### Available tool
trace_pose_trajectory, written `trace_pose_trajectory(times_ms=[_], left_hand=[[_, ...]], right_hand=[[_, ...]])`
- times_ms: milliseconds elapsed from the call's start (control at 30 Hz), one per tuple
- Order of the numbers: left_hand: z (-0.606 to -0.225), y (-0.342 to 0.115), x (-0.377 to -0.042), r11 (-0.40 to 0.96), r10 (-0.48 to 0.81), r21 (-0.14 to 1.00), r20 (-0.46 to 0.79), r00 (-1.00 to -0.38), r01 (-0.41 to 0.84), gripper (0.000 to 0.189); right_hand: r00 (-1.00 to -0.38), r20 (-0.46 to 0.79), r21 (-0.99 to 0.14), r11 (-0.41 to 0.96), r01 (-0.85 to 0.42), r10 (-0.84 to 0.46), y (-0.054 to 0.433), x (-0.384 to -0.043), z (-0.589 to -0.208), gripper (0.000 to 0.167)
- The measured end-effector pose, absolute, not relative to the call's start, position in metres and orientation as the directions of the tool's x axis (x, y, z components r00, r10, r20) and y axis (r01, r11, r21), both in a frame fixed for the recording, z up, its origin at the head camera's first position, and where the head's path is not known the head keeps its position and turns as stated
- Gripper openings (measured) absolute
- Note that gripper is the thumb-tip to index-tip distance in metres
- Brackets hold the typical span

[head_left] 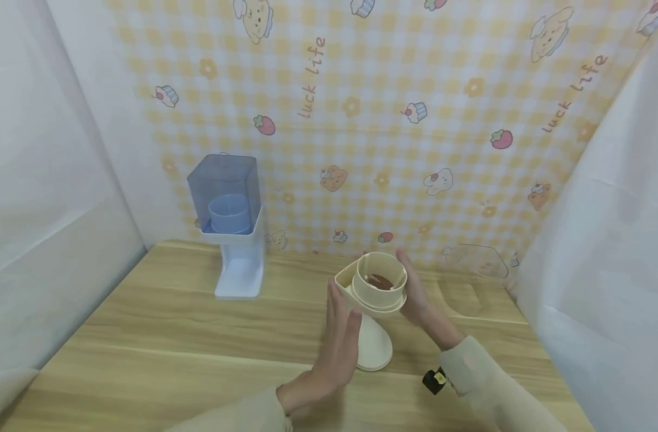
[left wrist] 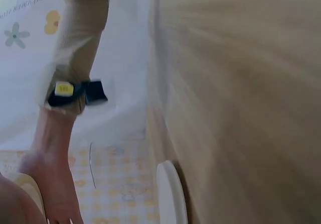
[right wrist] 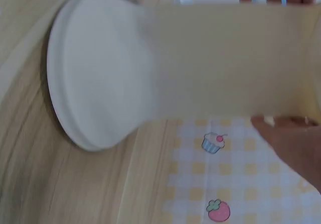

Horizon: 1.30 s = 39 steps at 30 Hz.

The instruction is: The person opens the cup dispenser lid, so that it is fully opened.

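Note:
A cream dispenser stand (head_left: 379, 300), with a round collar on top and brown showing inside it, is between my two hands. Its white rounded foot (right wrist: 100, 73) rests on the wooden table. My left hand (head_left: 339, 348) lies along the stand's left side, fingers straight and thumb held apart from it. From the right, my right hand (head_left: 415, 297) grips the upper part, its fingers around the side and partly hidden behind it. In the right wrist view, the stand's column hides much of both hands.
Back left stands a white dispenser (head_left: 241, 273) with a translucent blue tank (head_left: 226, 186). A clear container (head_left: 463, 297) is at the back right. A black strap piece with a yellow tag (head_left: 434, 380) is by my right sleeve. A checked curtain (head_left: 361, 144) hangs behind.

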State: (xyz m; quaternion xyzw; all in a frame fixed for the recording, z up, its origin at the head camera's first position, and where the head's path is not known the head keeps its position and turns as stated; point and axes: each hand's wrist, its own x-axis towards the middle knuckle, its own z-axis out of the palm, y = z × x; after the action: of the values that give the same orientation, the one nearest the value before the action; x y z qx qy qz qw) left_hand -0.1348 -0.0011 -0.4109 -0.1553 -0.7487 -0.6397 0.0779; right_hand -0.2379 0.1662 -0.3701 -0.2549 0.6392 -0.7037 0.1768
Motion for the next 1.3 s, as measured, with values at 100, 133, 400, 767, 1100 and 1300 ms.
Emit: trace_pose_trajectory(times_ms=[100, 133, 400, 767, 1100, 1300], left_hand=[[-0.407, 0.007, -0.154, 0.140, 0.081, 0.927, 0.339, -0.937, 0.348, 0.070], [-0.405, 0.009, -0.161, 0.139, 0.064, 0.927, 0.342, -0.937, 0.348, 0.070], [-0.394, 0.025, -0.220, 0.032, 0.100, 0.926, 0.372, -0.923, 0.377, 0.064], [-0.389, 0.051, -0.280, 0.093, 0.210, 0.936, 0.314, -0.926, 0.338, 0.073], [-0.392, 0.072, -0.322, 0.119, 0.204, 0.925, 0.334, -0.920, 0.362, 0.073], [-0.397, 0.079, -0.333, 0.128, 0.229, 0.927, 0.317, -0.920, 0.352, 0.074]], right_hand=[[-0.885, 0.145, -0.989, -0.095, -0.114, -0.444, 0.165, -0.233, -0.372, 0.069], [-0.906, 0.155, -0.987, -0.102, -0.125, -0.394, 0.163, -0.232, -0.372, 0.069], [-0.981, 0.182, -0.981, -0.076, -0.177, -0.072, 0.159, -0.246, -0.363, 0.067], [-0.970, 0.240, -0.969, -0.047, -0.242, 0.039, 0.186, -0.289, -0.354, 0.062], [-0.979, 0.160, -0.985, -0.046, -0.167, 0.126, 0.205, -0.323, -0.353, 0.060], [-0.981, 0.144, -0.988, -0.033, -0.149, 0.131, 0.215, -0.334, -0.361, 0.064]])
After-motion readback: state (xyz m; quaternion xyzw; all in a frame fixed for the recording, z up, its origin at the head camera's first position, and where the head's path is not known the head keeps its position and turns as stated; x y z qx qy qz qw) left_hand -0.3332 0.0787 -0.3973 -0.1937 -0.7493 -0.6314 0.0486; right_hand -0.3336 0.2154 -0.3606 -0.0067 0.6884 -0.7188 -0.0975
